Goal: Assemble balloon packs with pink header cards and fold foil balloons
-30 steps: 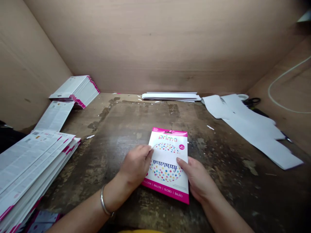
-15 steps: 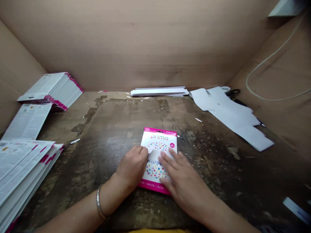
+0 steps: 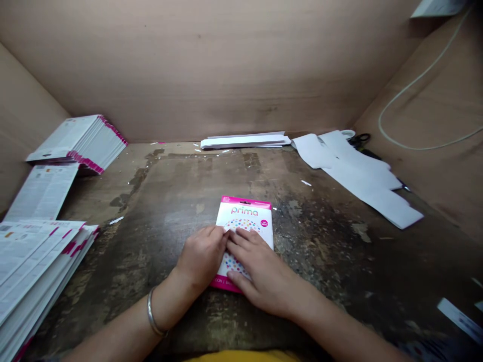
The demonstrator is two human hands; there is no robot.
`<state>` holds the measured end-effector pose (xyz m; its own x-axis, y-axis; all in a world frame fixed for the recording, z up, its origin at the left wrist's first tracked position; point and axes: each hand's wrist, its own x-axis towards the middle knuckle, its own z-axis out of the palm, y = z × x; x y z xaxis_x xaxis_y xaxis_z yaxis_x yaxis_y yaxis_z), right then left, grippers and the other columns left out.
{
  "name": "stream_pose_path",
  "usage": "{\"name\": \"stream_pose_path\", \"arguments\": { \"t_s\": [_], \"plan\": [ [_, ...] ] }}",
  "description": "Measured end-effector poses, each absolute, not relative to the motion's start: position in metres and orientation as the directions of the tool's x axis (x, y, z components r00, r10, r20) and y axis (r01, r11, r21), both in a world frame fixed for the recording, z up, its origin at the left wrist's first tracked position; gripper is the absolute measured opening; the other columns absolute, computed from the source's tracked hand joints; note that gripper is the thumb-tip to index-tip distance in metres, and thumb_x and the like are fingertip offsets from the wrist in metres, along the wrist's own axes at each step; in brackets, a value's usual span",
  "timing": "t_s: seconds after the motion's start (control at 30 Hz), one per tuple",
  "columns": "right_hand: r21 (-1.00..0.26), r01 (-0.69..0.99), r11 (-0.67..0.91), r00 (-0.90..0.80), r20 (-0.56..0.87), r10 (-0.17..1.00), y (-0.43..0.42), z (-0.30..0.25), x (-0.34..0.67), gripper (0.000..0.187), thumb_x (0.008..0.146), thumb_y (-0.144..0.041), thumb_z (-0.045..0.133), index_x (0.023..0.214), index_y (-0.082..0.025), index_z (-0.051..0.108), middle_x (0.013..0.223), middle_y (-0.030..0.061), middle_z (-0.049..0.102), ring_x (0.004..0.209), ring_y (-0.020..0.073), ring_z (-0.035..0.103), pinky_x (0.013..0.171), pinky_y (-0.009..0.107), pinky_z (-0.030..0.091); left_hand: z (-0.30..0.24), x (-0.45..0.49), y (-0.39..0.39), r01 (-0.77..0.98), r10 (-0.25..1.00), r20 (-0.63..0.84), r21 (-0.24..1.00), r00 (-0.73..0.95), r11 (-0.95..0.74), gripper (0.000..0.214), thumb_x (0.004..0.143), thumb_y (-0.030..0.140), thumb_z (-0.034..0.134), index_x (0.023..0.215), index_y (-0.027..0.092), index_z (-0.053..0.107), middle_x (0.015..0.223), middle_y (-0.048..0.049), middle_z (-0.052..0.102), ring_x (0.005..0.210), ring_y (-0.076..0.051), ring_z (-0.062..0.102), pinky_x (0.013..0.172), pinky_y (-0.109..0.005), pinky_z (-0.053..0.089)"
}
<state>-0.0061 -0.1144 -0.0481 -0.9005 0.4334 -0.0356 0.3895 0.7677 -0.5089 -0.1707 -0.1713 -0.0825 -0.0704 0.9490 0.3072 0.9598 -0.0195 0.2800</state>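
Observation:
A white and pink balloon packet (image 3: pixel 244 212), printed "prima" with coloured dots, lies flat on the table near the middle. My left hand (image 3: pixel 202 256), with a metal bangle on the wrist, is closed at the packet's left edge. Its thumb and fingertips press together there, and a small white corner shows by them. My right hand (image 3: pixel 260 266) lies over the packet's lower middle, fingers stretched out toward the left hand. Both hands cover much of the packet's front.
Stacked pink-edged printed packs (image 3: pixel 85 143) stand at the back left, with more of them in a near-left pile (image 3: pixel 41 266). White paper strips (image 3: pixel 245 141) lie along the back wall. Cut white sheets (image 3: pixel 362 176) and scissors (image 3: pixel 361 139) are at the right, below a hanging cable (image 3: pixel 385 108).
My right hand has slid left across the packet, its fingertips now meeting my left hand. The left hand stays at the packet's left edge.

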Motion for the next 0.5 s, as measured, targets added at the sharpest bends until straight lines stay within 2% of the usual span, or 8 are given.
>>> {"name": "stream_pose_path", "arguments": {
  "t_s": [0.1,0.23,0.33,0.5],
  "plan": [
    [-0.505,0.391,0.769,-0.902,-0.042,0.43,-0.109,-0.048,0.016,0.055,0.089,-0.027,0.046,0.14,-0.013,0.034,0.148,0.0082,0.028,0.137,0.0207,0.022,0.113,0.041,0.023,-0.083,-0.17,-0.171,0.973,0.947,0.316,0.229,-0.051,-0.024,0.023,0.092,0.022,0.042,0.081,0.016,0.061,0.075,-0.0063,0.065,0.07,-0.018,0.062,0.063,-0.027,0.046],
    [-0.425,0.5,0.755,-0.848,-0.062,0.527,-0.115,-0.056,0.028,0.055,0.088,-0.03,0.048,0.139,-0.013,0.037,0.146,0.01,0.031,0.137,0.0262,0.021,0.112,0.051,0.021,-0.08,-0.169,-0.171,0.977,0.941,0.335,0.211,-0.047,-0.026,0.021,0.092,0.022,0.042,0.081,0.017,0.06,0.074,-0.0054,0.065,0.068,-0.017,0.061,0.061,-0.025,0.045],
    [-0.41,0.51,0.756,-0.846,-0.085,0.526,-0.121,-0.058,0.013,0.057,0.087,-0.032,0.05,0.14,-0.014,0.036,0.147,0.0094,0.029,0.136,0.0276,0.022,0.112,0.051,0.019,-0.078,-0.168,-0.171,0.976,0.94,0.336,0.216,-0.052,-0.023,0.023,0.092,0.022,0.042,0.077,0.017,0.059,0.072,-0.0049,0.065,0.065,-0.016,0.061,0.059,-0.025,0.044],
    [-0.433,0.452,0.78,-0.875,-0.043,0.483,-0.12,-0.053,-0.018,0.06,0.088,-0.037,0.048,0.139,-0.008,0.036,0.145,0.0137,0.034,0.136,0.0279,0.023,0.114,0.048,0.015,-0.079,-0.168,-0.172,0.967,0.949,0.307,0.254,-0.064,-0.017,0.021,0.091,0.021,0.042,0.082,0.017,0.06,0.076,-0.006,0.065,0.069,-0.018,0.062,0.061,-0.027,0.046]
  ]
}}
